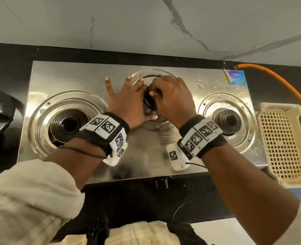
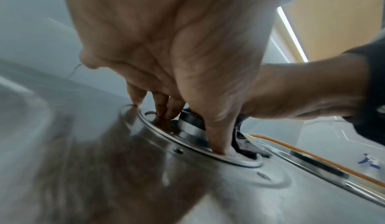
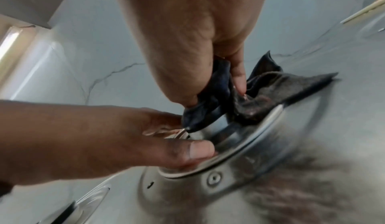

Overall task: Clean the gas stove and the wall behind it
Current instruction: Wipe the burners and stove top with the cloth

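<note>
The steel gas stove (image 1: pixel 140 147) has three burners and stands before the white marbled wall (image 1: pixel 128 20). My left hand (image 1: pixel 126 96) lies spread by the middle burner (image 2: pixel 189 122), its straight fingertips (image 2: pixel 135 100) and thumb pressing the burner's steel ring (image 2: pixel 245 162). My right hand (image 1: pixel 172 98) grips a dark cloth (image 3: pixel 260 96) bunched against that burner, thumb and fingers pinching the fabric. The cloth (image 2: pixel 241 142) trails into the pan around the burner. Both hands hide most of the middle burner in the head view.
The left burner (image 1: pixel 68 122) and right burner (image 1: pixel 229 121) sit bare in their steel pans. Water drops and a blue sticker (image 1: pixel 237 77) mark the stove's back right corner. An orange gas hose (image 1: pixel 273 80) and a cream plastic basket (image 1: pixel 280 144) lie to the right.
</note>
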Demonstrator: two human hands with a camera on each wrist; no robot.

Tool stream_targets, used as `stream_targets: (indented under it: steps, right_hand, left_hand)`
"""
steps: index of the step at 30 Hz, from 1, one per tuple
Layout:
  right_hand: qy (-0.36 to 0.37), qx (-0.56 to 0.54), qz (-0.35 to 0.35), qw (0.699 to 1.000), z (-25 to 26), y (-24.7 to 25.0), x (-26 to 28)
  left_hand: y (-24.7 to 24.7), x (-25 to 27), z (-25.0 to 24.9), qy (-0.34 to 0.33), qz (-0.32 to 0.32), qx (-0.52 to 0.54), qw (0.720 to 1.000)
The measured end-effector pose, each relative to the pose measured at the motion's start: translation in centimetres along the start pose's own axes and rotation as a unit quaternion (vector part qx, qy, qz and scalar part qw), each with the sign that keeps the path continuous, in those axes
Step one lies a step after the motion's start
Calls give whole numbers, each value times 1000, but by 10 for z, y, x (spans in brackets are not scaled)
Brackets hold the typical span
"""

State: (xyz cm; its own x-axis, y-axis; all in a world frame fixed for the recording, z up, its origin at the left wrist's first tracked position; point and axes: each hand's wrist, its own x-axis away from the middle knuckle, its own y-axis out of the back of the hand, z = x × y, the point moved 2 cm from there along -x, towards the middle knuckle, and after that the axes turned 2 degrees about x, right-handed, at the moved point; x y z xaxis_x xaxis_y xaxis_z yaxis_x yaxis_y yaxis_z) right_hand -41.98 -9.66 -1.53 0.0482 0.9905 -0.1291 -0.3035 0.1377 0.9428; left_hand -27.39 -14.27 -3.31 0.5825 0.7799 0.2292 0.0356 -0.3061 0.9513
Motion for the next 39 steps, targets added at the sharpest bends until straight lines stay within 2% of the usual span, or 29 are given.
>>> stream_targets:
  steps: [6,10,12,15,18,21,24,26,29,30,31,34,35,36,39]
  right_hand:
    - [-22,-35,0,999,-8,12,18]
    - [0,-25,85,996,-14,29,34]
    - [-1,-57,119,991,-17,42,36]
    - [-34,-103,55,993,-20,51,21]
    - [-34,-79,6,996,-9,34,1]
    - [27,-12,31,999,12,6,4]
    - [47,-10,52,997,26,3,24]
    - [57,-29,69,996,24,14,32]
    - [69,-108,158,979,4,36,29]
    - [68,-136,169,974,-4,45,26]
    - [63,-147,150,976,-12,56,21]
    - [34,-78,39,996,-43,73,-9]
    - [25,-51,28,998,-50,73,-22]
    - [22,-39,35,998,-54,68,-35]
    - [18,4,124,992,-52,44,-54]
  left_hand:
    - [3,1,5,0,3,-23,1000]
    - [1,2,6,-2,7,-25,1000]
    - [1,2,8,-4,11,-25,1000]
    - [0,1,8,-4,6,-30,1000]
    - [0,3,7,-4,3,-28,1000]
    - [0,3,7,-5,1,-32,999]
    - [0,2,7,-7,12,-36,999]
    - [0,1,7,-9,12,-35,999]
    - [2,1,8,-11,19,-29,999]
    - [2,1,8,-10,19,-31,999]
    - [2,1,8,-10,17,-30,999]
    - [0,1,10,-7,21,-20,1000]
    - [-1,0,11,-8,27,-16,999]
    - [-2,0,12,-10,32,-17,999]
    - [-1,0,14,-13,31,-39,999]
